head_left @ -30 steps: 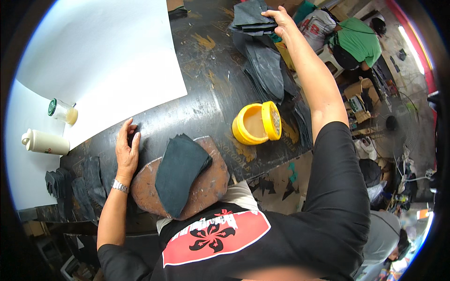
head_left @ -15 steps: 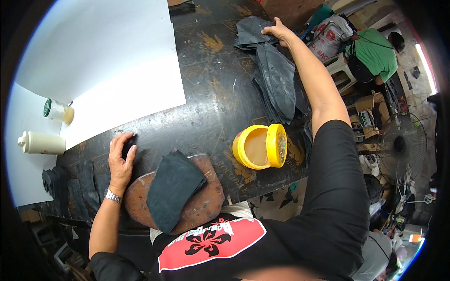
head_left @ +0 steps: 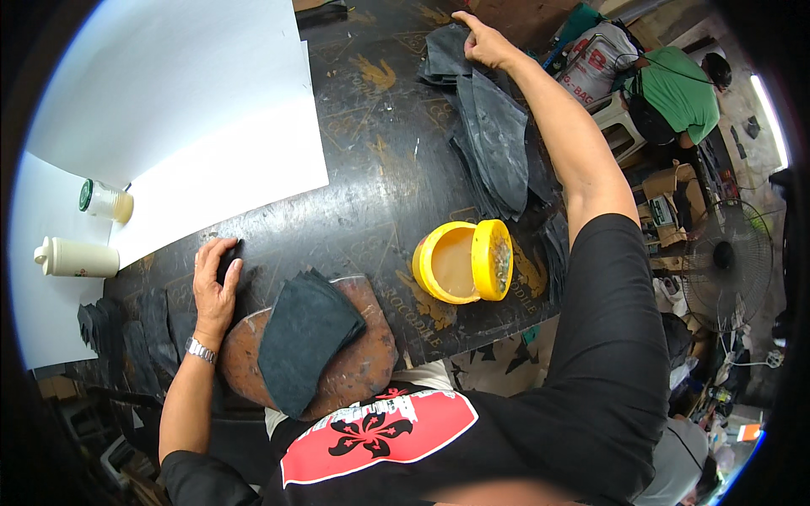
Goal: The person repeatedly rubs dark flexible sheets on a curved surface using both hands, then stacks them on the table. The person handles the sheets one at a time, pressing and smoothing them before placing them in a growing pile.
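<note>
My right hand (head_left: 483, 42) reaches far across the black table and rests its fingers on a pile of dark leather pieces (head_left: 494, 139) at the far right. My left hand (head_left: 215, 282) lies flat on a small dark piece at the table's near left edge, a watch on its wrist. Beside it a dark leather piece (head_left: 305, 337) lies on a round brown board (head_left: 367, 358) in front of me. An open yellow tub (head_left: 447, 263) with tan paste stands to the right of the board, its lid leaning against it.
A large white sheet (head_left: 186, 110) covers the table's far left. A small jar (head_left: 105, 201) and a white bottle (head_left: 74, 257) lie on it. More dark pieces (head_left: 126, 333) hang at the left edge. A person in a green shirt (head_left: 675, 88) sits beyond; a fan (head_left: 730, 261) stands right.
My right hand has stayed on the far pile while my head shifted, so the table sits lower in view. My left hand has kept pressing the small dark piece.
</note>
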A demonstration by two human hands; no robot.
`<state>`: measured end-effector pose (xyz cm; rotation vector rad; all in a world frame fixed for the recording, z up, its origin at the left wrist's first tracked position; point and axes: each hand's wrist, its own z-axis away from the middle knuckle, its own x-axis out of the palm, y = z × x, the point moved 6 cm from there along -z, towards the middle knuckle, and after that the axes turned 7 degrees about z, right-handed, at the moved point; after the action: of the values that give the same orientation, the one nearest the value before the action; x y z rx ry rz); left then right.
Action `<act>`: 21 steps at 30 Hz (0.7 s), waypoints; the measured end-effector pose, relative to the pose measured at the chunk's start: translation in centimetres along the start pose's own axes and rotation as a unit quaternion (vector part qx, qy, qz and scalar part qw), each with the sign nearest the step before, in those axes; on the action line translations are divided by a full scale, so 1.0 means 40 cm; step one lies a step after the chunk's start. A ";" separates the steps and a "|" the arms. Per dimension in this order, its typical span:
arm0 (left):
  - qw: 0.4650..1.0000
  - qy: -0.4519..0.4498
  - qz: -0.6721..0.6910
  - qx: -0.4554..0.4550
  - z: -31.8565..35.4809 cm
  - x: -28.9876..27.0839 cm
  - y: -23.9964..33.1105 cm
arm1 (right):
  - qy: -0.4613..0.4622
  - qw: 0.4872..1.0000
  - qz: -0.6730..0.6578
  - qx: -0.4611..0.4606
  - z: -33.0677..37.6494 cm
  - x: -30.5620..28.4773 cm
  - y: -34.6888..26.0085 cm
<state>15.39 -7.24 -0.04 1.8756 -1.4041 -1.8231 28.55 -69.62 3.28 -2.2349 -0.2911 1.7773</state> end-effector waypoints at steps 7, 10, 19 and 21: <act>1.000 0.009 0.013 0.010 -0.001 0.001 0.000 | 0.010 0.993 -0.106 0.053 0.043 -0.064 -0.009; 1.000 0.012 0.028 0.003 -0.003 0.001 0.000 | 0.222 0.973 -0.064 -0.015 0.090 -0.119 -0.058; 0.996 0.032 0.081 0.035 -0.013 0.003 -0.038 | 0.241 0.818 -0.518 0.067 0.411 -0.330 -0.304; 0.995 0.012 0.090 0.040 -0.018 0.002 -0.048 | 0.226 0.817 -0.530 -0.023 0.549 -0.357 -0.442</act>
<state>16.92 -6.58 -1.24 1.7360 -1.6025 -1.6766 4.12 -55.66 17.67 -1.7857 -1.1781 0.6275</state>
